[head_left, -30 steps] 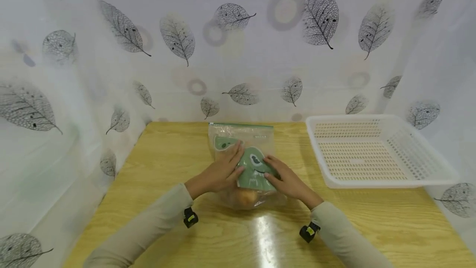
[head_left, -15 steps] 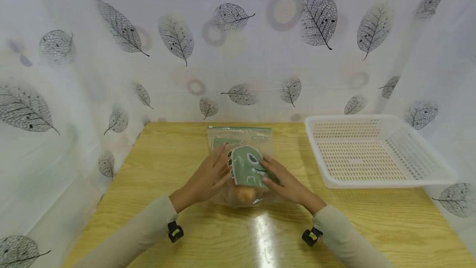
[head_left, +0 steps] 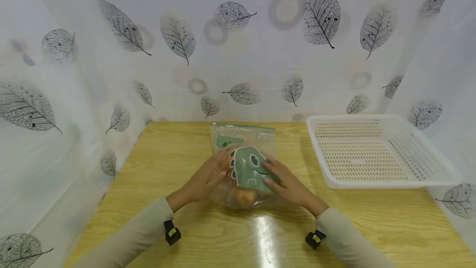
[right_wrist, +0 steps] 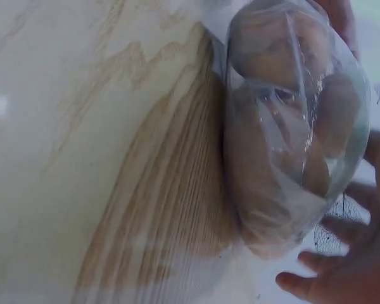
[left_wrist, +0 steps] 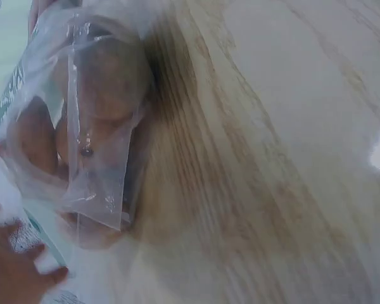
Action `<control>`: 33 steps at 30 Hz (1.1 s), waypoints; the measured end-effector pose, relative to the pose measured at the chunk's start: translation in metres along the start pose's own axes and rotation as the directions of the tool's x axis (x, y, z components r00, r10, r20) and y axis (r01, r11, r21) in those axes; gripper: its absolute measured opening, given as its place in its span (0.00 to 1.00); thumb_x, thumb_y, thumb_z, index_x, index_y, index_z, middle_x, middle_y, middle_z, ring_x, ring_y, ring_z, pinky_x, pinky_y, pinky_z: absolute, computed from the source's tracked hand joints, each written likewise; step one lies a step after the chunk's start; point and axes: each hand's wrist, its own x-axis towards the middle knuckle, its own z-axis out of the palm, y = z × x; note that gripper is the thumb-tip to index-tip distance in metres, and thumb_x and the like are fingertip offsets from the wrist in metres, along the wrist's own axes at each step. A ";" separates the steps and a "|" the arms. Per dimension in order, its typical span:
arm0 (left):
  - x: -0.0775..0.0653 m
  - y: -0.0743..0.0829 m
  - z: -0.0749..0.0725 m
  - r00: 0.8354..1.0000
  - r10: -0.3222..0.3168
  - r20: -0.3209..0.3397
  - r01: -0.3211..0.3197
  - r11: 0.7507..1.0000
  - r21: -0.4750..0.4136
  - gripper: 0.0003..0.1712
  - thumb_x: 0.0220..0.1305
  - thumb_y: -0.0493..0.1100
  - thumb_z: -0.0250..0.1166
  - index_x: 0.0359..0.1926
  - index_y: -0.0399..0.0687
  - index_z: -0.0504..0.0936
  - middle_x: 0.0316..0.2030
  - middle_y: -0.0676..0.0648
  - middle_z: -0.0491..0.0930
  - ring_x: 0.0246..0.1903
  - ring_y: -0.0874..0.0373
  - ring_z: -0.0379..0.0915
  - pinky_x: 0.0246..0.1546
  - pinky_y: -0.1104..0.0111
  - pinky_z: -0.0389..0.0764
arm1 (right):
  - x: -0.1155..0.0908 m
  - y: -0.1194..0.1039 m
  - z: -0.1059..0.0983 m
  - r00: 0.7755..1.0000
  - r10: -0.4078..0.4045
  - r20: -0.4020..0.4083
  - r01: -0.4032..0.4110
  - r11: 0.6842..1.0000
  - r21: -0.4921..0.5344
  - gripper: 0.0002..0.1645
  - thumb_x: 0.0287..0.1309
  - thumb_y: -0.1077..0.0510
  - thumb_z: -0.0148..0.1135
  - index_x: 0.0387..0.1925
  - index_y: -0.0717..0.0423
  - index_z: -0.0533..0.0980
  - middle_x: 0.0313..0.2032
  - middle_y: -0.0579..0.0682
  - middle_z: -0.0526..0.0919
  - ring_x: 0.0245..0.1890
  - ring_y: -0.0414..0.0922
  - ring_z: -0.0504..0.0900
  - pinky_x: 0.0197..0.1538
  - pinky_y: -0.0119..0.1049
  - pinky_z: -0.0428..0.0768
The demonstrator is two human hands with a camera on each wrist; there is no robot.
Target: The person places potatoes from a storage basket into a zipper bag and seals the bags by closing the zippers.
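A clear zip bag (head_left: 256, 171) with a green one-eyed cartoon print lies on the table, its green zip strip (head_left: 243, 125) at the far end. Through the plastic show several rounded brown things like bread rolls (right_wrist: 256, 145), one (head_left: 245, 197) at the near end. My left hand (head_left: 202, 181) is at the bag's left side, fingers extended against the plastic. On the right, my right hand (head_left: 291, 183) rests its fingers on the printed front. Each wrist view shows part of the bulging bag beside spread fingers. The left fingertips are partly hidden in the head view.
A white perforated plastic basket (head_left: 375, 152) stands at the right of the wooden table (head_left: 174, 152). A pale curtain (head_left: 256, 65) with leaf prints hangs behind the table and along both sides.
My left hand has drawn back from the bag's printed middle to its left side, uncovering more of the green print. The right hand stays nearly in place on the bag.
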 end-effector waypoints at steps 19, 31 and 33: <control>-0.002 -0.022 -0.004 0.759 -0.528 0.382 0.651 0.582 -0.488 0.40 0.73 0.55 0.48 0.71 0.29 0.49 0.63 0.26 0.63 0.60 0.34 0.66 0.55 0.50 0.79 | 0.007 0.009 -0.018 0.868 0.466 0.172 -0.492 0.758 0.429 0.40 0.71 0.50 0.50 0.72 0.67 0.46 0.70 0.71 0.52 0.67 0.68 0.57 0.63 0.59 0.72; -0.016 -0.021 0.007 0.814 -0.408 0.413 0.579 0.524 -0.625 0.16 0.70 0.36 0.54 0.48 0.23 0.76 0.30 0.52 0.80 0.31 0.64 0.77 0.34 0.74 0.83 | 0.013 0.008 -0.001 0.787 0.532 0.312 -0.579 0.463 0.671 0.47 0.68 0.53 0.55 0.72 0.69 0.40 0.61 0.71 0.64 0.37 0.40 0.80 0.40 0.32 0.84; -0.015 -0.018 0.010 0.809 -0.461 0.364 0.579 0.526 -0.622 0.11 0.68 0.34 0.56 0.41 0.26 0.78 0.27 0.51 0.79 0.28 0.64 0.76 0.30 0.76 0.82 | 0.014 0.008 0.000 0.791 0.524 0.315 -0.570 0.446 0.690 0.47 0.66 0.54 0.57 0.72 0.70 0.41 0.55 0.66 0.72 0.35 0.39 0.81 0.38 0.30 0.85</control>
